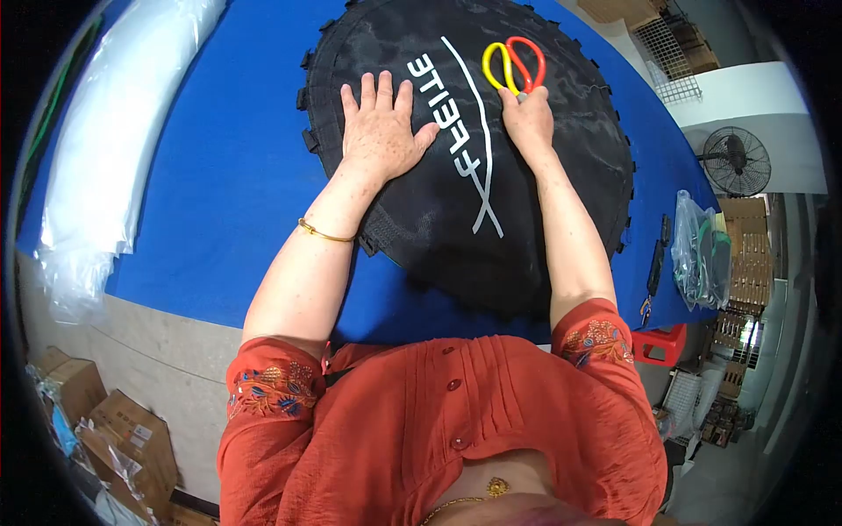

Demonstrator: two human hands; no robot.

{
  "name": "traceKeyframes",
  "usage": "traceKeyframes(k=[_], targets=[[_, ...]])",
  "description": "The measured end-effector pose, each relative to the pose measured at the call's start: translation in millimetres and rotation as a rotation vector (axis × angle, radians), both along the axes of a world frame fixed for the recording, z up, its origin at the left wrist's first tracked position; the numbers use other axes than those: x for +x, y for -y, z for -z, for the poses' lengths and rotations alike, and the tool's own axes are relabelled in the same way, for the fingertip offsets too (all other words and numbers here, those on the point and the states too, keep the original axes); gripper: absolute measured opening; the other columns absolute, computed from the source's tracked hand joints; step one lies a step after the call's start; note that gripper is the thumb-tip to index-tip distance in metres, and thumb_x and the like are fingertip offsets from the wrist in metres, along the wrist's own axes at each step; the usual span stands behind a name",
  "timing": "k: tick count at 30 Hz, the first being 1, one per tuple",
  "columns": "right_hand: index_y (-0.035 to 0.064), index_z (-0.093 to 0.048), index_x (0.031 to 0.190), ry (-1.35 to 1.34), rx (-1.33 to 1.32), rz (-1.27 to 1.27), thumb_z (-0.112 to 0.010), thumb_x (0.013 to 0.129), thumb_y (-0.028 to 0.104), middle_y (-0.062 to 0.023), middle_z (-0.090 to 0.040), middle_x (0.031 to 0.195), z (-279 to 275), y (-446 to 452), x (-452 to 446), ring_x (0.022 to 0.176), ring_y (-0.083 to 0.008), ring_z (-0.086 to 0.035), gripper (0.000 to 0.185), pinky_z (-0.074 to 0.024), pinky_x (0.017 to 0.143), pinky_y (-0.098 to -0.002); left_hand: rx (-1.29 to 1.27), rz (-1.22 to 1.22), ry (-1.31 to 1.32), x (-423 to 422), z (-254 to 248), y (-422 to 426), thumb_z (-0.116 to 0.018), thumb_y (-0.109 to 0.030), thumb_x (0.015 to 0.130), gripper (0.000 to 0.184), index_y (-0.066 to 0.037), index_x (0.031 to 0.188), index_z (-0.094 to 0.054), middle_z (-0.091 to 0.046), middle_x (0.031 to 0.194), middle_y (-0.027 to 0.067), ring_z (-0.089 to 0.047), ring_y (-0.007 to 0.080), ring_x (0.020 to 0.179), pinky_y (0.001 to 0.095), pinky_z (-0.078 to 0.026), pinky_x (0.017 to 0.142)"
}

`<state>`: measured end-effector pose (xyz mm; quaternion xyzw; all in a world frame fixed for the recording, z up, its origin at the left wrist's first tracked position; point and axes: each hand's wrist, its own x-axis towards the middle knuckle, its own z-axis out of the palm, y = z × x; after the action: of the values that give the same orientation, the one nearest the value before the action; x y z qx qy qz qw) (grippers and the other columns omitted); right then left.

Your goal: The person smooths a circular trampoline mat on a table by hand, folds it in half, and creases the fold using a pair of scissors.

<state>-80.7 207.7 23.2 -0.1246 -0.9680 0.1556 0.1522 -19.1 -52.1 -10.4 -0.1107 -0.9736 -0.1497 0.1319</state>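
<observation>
A round black mat (579, 123) with white lettering and small tabs along its edge lies on the blue tabletop. It looks like a trampoline mat. My left hand (383, 131) rests palm down on it, fingers spread, left of the lettering. On the other side of the lettering, my right hand (529, 123) is closed around the blade end of a pair of scissors (508, 72). Their yellow and red handle loops point away from me. The blades are mostly hidden in my fingers.
Clear plastic sheeting (105, 131) lies along the table's left side. Near the right edge are a plastic bag (699, 250) and a black strap (656, 256). A red stool (660, 344), a fan (737, 161) and cardboard boxes (132, 443) stand around the blue table (228, 175).
</observation>
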Motion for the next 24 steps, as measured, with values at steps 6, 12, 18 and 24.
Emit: traceKeyframes(k=[6,12,18,24], targets=[[-0.0096,-0.053,0.122,0.022,-0.037,0.007,-0.075,0.099,0.043,-0.0336,-0.074,0.111,-2.3,7.4,-12.7,0.109,-0.0492,-0.073,0.061,-0.057,0.096,-0.0547,-0.008,-0.001,0.003,0.6,-1.5,-0.4,-0.057,-0.066,0.101,0.086,-0.008,0.163,-0.046,-0.039,0.17,0.0253,-0.028,0.0444,0.161,0.0661,-0.018,0.13],[-0.0108,-0.052,0.123,0.051,-0.033,0.036,-0.076,0.099,0.04,-0.0343,-0.074,0.112,-11.2,15.9,-12.2,0.11,-0.0504,-0.073,0.061,-0.0564,0.097,-0.0544,0.0,0.001,0.016,0.2,-1.8,-0.9,-0.057,-0.066,0.101,0.086,-0.008,0.163,-0.046,-0.038,0.171,0.0254,-0.028,0.0442,0.162,0.0661,-0.017,0.13],[-0.013,-0.052,0.123,0.084,-0.057,-0.028,-0.075,0.099,0.04,-0.0344,-0.074,0.113,-14.4,31.8,-10.6,0.111,-0.049,-0.073,0.063,-0.0571,0.097,-0.0527,-0.002,-0.001,0.02,0.5,-3.0,0.0,-0.057,-0.066,0.101,0.085,-0.008,0.163,-0.046,-0.038,0.171,0.0257,-0.028,0.0447,0.162,0.066,-0.017,0.13],[-0.0132,-0.051,0.124,0.064,-0.081,-0.012,-0.074,0.099,0.041,-0.0352,-0.074,0.11,-11.0,29.3,-16.2,0.111,-0.0488,-0.073,0.064,-0.057,0.097,-0.0534,-0.008,0.001,0.018,0.6,-3.5,1.1,-0.057,-0.066,0.101,0.085,-0.008,0.163,-0.047,-0.039,0.17,0.0259,-0.028,0.0448,0.162,0.0661,-0.018,0.13]])
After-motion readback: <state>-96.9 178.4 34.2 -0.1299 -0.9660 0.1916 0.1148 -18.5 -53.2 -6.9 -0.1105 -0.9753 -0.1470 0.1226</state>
